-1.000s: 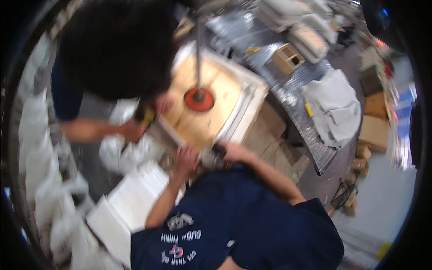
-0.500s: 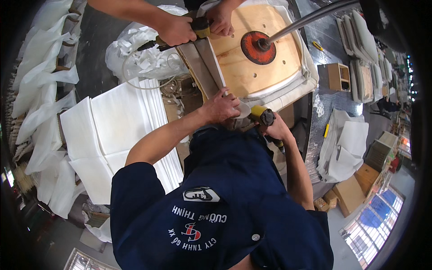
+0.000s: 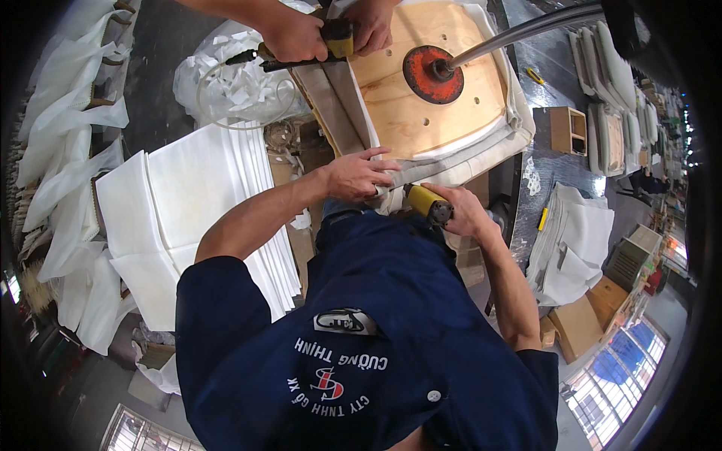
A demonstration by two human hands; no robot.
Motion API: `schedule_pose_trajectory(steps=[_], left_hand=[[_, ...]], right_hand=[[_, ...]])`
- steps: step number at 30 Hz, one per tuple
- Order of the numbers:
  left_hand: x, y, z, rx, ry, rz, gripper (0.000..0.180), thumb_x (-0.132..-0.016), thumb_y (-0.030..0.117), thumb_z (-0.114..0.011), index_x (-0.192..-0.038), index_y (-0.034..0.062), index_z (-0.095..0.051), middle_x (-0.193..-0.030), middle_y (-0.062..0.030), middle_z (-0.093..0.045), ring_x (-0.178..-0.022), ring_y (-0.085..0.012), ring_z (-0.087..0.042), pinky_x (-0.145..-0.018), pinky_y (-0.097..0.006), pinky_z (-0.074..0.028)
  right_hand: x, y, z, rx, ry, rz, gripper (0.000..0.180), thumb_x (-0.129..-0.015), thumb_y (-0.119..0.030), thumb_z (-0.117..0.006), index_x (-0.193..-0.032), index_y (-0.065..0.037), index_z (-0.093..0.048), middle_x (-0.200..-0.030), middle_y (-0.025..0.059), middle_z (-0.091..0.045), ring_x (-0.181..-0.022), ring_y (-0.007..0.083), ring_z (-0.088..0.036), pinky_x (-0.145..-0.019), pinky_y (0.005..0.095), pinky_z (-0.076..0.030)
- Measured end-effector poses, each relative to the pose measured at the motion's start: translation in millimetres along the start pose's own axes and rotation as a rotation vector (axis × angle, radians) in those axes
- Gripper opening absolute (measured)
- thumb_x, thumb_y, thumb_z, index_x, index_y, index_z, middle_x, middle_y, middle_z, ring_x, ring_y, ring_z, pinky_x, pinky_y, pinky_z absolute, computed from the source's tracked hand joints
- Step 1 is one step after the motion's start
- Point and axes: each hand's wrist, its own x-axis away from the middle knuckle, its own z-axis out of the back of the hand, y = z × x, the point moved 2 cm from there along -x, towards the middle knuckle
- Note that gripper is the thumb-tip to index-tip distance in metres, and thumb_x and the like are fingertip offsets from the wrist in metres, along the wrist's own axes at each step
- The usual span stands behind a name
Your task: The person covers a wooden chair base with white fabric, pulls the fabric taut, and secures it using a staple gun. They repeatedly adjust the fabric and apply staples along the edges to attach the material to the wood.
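Observation:
In my right hand (image 3: 464,211) is a yellow and black staple gun (image 3: 428,201), its nose close to the near edge of a padded seat panel. My left hand (image 3: 361,174) lies at the panel's near left corner, fingers stretched out and apart over the light cover fabric (image 3: 451,171). The panel's wooden base (image 3: 451,124) faces up, with the fabric folded around its rim. A red round pad (image 3: 434,74) on a metal rod presses on the wood. Across from me, a co-worker's hand (image 3: 297,37) grips another yellow staple gun (image 3: 338,39) at the panel's left edge.
Stacked white sheets (image 3: 195,195) stand at the left, below a plastic bag of white scraps (image 3: 237,94). On the dark table at right are a small wooden box (image 3: 568,130), a yellow cutter (image 3: 535,76), folded fabric pieces (image 3: 573,240) and several padded panels (image 3: 613,68).
My left hand has loosened from a closed hold on the fabric to stretched fingers. The staple gun in my right hand has turned and shifted, its nose nearer the corner.

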Motion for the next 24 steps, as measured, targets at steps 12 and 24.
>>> schedule_pose_trajectory(steps=[12, 24], left_hand=[[29.0, 6.7, -34.8, 0.047, 0.260, 0.310, 0.034, -0.084, 0.033, -0.072, -0.061, 0.0091, -0.063, -0.103, -0.0024, -0.062, -0.109, -0.0238, -0.060, -0.104, -0.038, -0.044], [39.7, 5.4, -30.7, 0.132, 0.352, 0.294, 0.014, -0.064, 0.016, -0.071, -0.063, 0.0071, -0.060, -0.107, -0.0049, -0.064, -0.112, -0.0276, -0.062, -0.105, -0.044, -0.048]], right_hand=[[-34.3, -24.0, -3.6, 0.275, -0.099, 0.071, 0.064, -0.079, -0.034, -0.076, -0.135, -0.013, -0.053, -0.107, 0.0156, -0.070, -0.098, 0.0390, -0.068, -0.080, 0.0505, -0.055], [-62.8, -51.7, 2.1, 0.350, -0.220, -0.034, 0.064, -0.076, -0.030, -0.077, -0.135, -0.016, -0.055, -0.105, 0.0171, -0.071, -0.097, 0.0397, -0.069, -0.080, 0.0507, -0.056]])
